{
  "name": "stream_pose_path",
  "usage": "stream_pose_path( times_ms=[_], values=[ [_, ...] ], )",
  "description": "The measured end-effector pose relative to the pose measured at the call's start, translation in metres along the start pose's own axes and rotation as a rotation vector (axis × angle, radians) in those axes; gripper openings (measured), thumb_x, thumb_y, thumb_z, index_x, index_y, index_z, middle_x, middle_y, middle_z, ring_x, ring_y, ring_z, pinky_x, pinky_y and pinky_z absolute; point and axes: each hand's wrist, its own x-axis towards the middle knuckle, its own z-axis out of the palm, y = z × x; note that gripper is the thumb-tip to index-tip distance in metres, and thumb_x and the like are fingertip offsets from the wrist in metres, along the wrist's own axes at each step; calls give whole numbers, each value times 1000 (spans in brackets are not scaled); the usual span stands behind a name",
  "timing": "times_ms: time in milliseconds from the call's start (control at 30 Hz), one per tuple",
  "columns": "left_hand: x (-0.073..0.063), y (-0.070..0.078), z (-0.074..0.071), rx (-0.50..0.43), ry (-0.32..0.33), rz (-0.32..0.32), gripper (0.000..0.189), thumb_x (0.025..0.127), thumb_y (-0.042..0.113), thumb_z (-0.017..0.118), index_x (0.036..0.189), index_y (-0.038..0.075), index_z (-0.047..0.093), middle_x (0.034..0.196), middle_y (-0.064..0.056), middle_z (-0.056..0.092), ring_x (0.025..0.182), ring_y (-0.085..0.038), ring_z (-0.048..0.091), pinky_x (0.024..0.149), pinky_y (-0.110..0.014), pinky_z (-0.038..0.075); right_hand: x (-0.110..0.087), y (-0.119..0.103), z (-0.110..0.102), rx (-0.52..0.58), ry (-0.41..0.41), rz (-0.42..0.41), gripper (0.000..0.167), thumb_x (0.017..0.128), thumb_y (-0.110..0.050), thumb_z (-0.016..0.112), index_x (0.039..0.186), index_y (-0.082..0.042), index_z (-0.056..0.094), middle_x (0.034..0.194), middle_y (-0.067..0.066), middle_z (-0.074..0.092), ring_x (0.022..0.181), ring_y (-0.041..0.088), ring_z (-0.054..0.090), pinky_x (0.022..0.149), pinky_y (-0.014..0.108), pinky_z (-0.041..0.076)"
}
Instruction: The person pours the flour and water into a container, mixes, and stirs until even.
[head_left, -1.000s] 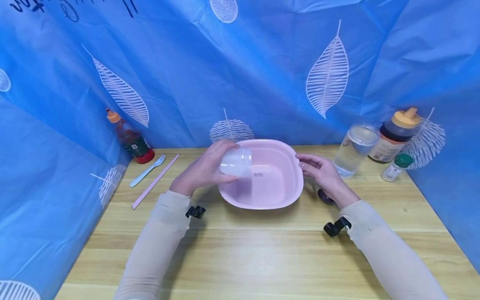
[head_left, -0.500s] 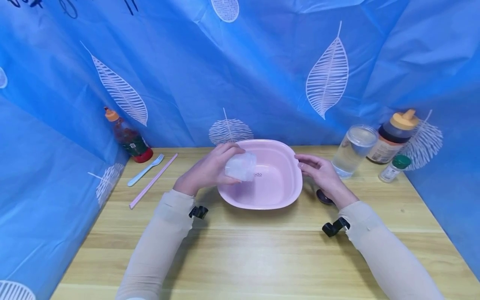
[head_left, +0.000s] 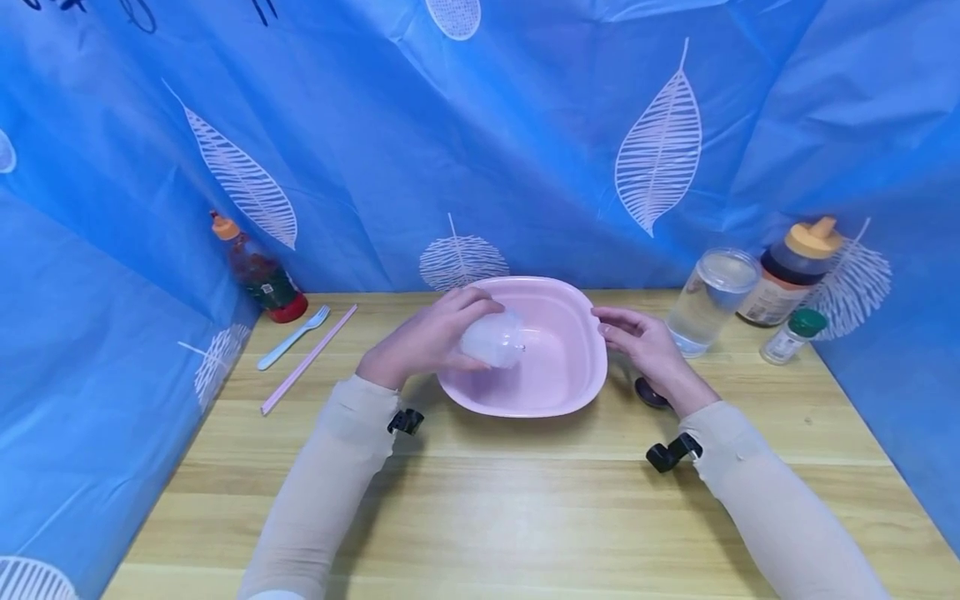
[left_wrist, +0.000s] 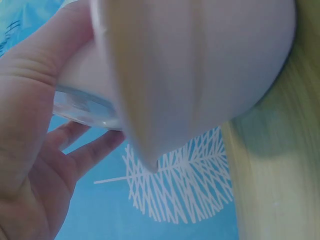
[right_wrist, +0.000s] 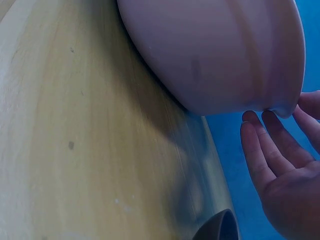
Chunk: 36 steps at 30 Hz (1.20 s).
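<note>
My left hand [head_left: 431,337] grips a clear plastic cup [head_left: 491,339], tipped with its mouth toward the right over the left part of a pink basin [head_left: 570,383]. The cup looks cloudy white; whether that is its contents I cannot tell. In the left wrist view the basin's wall [left_wrist: 210,65] covers much of the cup, and some fingers lie along its side. My right hand [head_left: 648,350] holds the basin's right rim. In the right wrist view fingertips [right_wrist: 250,117] touch under the rim, with other digits at its outer edge.
Right of the basin stand a clear container of liquid [head_left: 708,304], a yellow-capped bottle [head_left: 791,275] and a green-capped jar [head_left: 791,337]. A dark spoon [head_left: 649,393] lies near my right wrist. At left are a sauce bottle [head_left: 262,275], blue fork [head_left: 292,339] and pink chopsticks [head_left: 309,358].
My left hand has moved a little right and toward me, with the cup now lower over the basin and its mouth tipped further down. My right hand has stayed at the rim.
</note>
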Motion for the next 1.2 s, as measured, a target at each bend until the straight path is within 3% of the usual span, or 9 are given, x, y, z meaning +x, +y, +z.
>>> stream_pose_path(
  times_ms=[200,400,500,733,1000,1200],
  values=[
    [1,0,2,-2,-11,-25,82,80,35,97,150,16,59,153,-4,57,140,-29,52,115,-50,53,1,0,-1,2,4,-3,51,108,-23,69,152,0,58,147,12,68,111,-4,71,95,20,61],
    [1,0,0,0,13,-1,83,79,35,98,150,16,60,151,-3,58,137,-27,54,113,-49,54,1,0,-1,1,1,-3,52,108,-23,69,152,0,57,143,7,70,110,-4,71,95,21,61],
    [1,0,-1,-7,7,-8,82,79,34,98,150,17,60,151,-3,59,136,-27,54,113,-49,54,2,0,-1,8,2,-5,52,107,-23,69,152,0,58,135,-3,72,110,-3,72,95,22,61],
    [1,-2,1,-21,6,-26,84,78,33,99,150,17,60,153,-3,58,139,-29,53,115,-51,52,2,1,1,11,-6,-10,51,108,-22,68,152,1,57,140,2,71,110,-3,72,95,21,61],
    [1,-4,0,-37,16,-21,84,77,31,100,150,17,61,152,-3,58,140,-29,52,115,-51,52,1,0,-1,41,-6,-23,51,108,-18,68,151,5,56,120,-20,72,109,-3,72,95,21,61],
    [-1,-5,-1,-44,16,-38,82,76,29,100,149,17,63,151,-3,59,138,-28,53,113,-51,53,1,0,-2,29,-4,-15,51,107,-20,68,152,4,56,125,-13,73,109,-3,72,95,21,61]
  ],
)
